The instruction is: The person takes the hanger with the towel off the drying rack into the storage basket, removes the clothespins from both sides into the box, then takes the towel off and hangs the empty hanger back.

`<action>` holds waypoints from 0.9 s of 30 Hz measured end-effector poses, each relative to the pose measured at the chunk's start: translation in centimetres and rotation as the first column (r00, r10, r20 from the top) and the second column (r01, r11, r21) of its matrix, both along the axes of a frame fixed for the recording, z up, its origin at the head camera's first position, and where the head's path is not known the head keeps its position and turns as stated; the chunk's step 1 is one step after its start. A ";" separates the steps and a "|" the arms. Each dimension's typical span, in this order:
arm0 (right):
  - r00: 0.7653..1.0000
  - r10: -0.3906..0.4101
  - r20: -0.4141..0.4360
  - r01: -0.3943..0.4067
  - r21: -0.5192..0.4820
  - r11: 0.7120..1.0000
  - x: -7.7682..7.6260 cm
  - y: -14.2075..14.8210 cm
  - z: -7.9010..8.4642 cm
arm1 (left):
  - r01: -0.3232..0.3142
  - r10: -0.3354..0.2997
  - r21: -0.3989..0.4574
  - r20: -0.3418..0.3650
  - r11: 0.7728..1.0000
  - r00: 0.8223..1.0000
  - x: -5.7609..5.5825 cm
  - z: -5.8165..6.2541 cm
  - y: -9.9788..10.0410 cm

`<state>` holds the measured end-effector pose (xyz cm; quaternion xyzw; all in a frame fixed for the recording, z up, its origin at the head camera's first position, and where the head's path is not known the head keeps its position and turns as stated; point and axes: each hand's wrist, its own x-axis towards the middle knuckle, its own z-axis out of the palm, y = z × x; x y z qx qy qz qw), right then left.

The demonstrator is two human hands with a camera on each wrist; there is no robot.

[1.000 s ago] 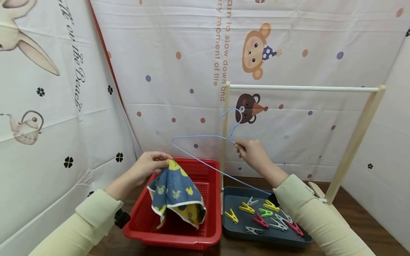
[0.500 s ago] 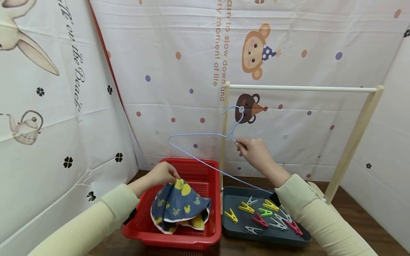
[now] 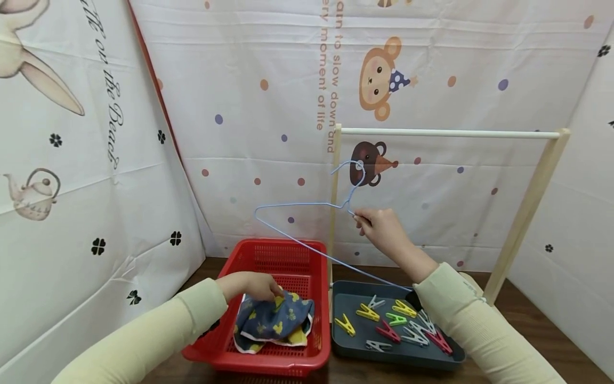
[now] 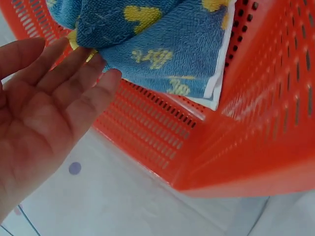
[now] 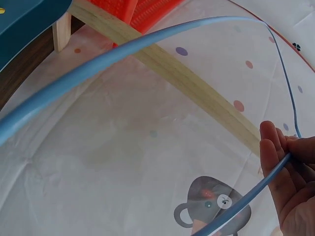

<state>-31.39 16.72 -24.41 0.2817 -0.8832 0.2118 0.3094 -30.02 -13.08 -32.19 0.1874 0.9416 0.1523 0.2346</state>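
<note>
In the head view my left hand [image 3: 256, 286] is down inside the red basket [image 3: 247, 256], over a blue and yellow patterned towel [image 3: 274, 324]. The towel lies loosely folded on the basket floor. From the left wrist, this hand [image 4: 47, 110] shows extended fingers, their tips at the terry cloth [image 4: 157, 54]; the thumb stands apart. Up in front of the rack, my right hand [image 3: 382, 228] grips a light blue wire hanger [image 3: 297, 204] just below its hook. The hanger [image 5: 147, 41] is tilted, and one end of it passes behind my right forearm.
Right of the basket stands a dark grey tray [image 3: 342, 298] with several yellow, red, green and grey clothespins [image 3: 368, 312]. Behind it rises a wooden rack with a white rod [image 3: 446, 133] and a slanting right post [image 3: 527, 213]. Printed white cloth [image 3: 249, 53] encloses the table.
My left hand has lowered the towel into the basket, where it has collapsed into folds, and the fingers have loosened from it. The right hand and hanger have stayed almost still.
</note>
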 end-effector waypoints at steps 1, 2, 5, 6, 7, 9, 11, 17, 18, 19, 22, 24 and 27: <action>1.000 0.002 -0.001 -0.002 0.001 1.000 0.0 0.0 0.0 | -0.001 0.001 -0.003 0.016 1.000 1.000 0.0 0.0 0.1; 1.000 0.001 -0.003 -0.001 0.002 1.000 0.0 0.0 0.0 | 0.002 -0.002 -0.007 0.021 1.000 1.000 0.1 0.1 0.1; 1.000 0.007 -0.007 -0.007 0.002 1.000 0.2 0.1 -0.1 | 0.045 -0.045 -0.007 0.015 0.999 0.999 0.4 1.1 0.2; 1.000 0.010 -0.006 -0.010 0.003 1.000 0.2 0.2 0.0 | 0.068 -0.068 0.001 0.009 0.998 0.998 0.5 1.8 0.3; 1.000 0.011 -0.005 -0.011 0.002 1.000 0.3 0.2 0.0 | 0.085 -0.085 0.017 -0.001 0.996 0.996 0.7 2.5 0.3; 1.000 0.012 0.001 -0.012 -0.002 1.000 0.4 0.3 0.1 | 0.143 -0.140 0.057 -0.052 0.988 0.989 1.2 4.2 0.3; 1.000 0.009 0.005 -0.009 -0.007 1.000 0.6 0.5 0.1 | 0.182 -0.169 0.115 -0.120 0.976 0.978 2.0 5.9 0.2; 1.000 0.003 0.014 -0.003 -0.010 1.000 1.6 1.3 0.3 | 0.300 -0.184 0.246 -0.405 0.922 0.896 5.2 8.2 -1.3; 1.000 0.000 0.022 0.000 -0.010 1.000 1.8 1.5 0.4 | 0.314 -0.177 0.258 -0.444 0.914 0.878 5.6 8.2 -1.7; 1.000 -0.007 0.027 0.007 -0.011 1.000 2.0 1.8 0.4 | 0.328 -0.171 0.266 -0.478 0.907 0.861 6.0 8.2 -2.1; 0.999 -0.032 0.026 0.032 -0.014 0.999 2.3 2.9 0.5 | 0.330 -0.125 0.286 -0.555 0.900 0.823 6.9 7.9 -3.1; 0.999 -0.046 0.019 0.046 -0.022 0.999 2.5 3.6 0.6 | 0.311 -0.085 0.294 -0.588 0.904 0.805 7.4 7.7 -3.7; 0.998 -0.066 -0.012 0.065 -0.038 0.997 2.6 4.8 0.8 | 0.270 -0.032 0.305 -0.607 0.913 0.794 8.1 7.3 -4.7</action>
